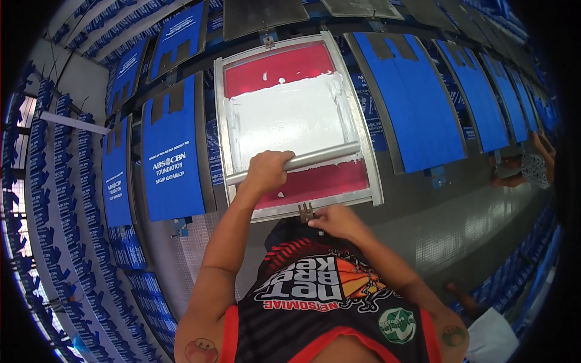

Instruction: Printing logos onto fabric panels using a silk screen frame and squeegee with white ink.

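Note:
In front of me lies a silkscreen printing frame (pixel 355 109) with pale metal sides. Its mesh shows deep red at the far and near ends, with wet-looking white ink (pixel 290 118) spread over the middle. My left hand (pixel 269 171) is wrapped round a silver squeegee (pixel 327 155), which spans the frame's width at a slant near the lower edge of the white. At the frame's near edge, my right hand (pixel 339 222) is closed at a small slotted metal bracket (pixel 305 212), thumb against it. Whatever is under the frame is hidden.
Boards with blue fabric pieces (pixel 175 139) stand to the left, the nearest bearing white print. More boards carry plain blue fabric (pixel 411 97) on the right. Printed blue pieces hang in rows at far left. Another person's hand (pixel 543 145) shows at the right edge.

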Tool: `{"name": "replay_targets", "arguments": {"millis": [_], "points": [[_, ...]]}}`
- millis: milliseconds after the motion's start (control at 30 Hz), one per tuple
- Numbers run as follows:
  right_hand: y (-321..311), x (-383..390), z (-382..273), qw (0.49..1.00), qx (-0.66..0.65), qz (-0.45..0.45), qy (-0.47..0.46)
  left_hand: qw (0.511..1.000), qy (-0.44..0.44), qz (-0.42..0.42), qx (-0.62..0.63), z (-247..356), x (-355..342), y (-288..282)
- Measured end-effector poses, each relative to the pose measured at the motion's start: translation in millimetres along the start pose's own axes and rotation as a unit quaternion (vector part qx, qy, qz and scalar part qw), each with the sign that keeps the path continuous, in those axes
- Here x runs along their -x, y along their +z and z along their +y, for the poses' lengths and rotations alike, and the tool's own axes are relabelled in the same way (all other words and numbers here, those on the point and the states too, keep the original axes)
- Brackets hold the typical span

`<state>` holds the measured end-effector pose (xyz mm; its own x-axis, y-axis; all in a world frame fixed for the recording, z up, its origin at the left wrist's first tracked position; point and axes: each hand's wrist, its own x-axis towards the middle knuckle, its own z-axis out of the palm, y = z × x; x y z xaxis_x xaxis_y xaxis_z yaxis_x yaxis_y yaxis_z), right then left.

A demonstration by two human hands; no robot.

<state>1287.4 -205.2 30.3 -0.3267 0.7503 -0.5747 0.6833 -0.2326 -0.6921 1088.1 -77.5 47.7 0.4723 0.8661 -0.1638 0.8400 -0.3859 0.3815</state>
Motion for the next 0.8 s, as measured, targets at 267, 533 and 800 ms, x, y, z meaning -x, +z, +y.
{"name": "replay_targets", "arguments": {"millis": [267,533,800], "points": [[-126,-93,24,0.893,0.395,0.152,-0.154,0.987,-0.072,-0.024,-0.142,-43,17,-10],[-165,-213,11,0.836,0.419,0.327,-0.138,0.966,-0.028,0.198,-0.164,-167,-73,21],[-104,-99,34,0.902,0.374,0.193,-0.098,0.989,-0.01,0.089,-0.121,-94,37,26]]}}
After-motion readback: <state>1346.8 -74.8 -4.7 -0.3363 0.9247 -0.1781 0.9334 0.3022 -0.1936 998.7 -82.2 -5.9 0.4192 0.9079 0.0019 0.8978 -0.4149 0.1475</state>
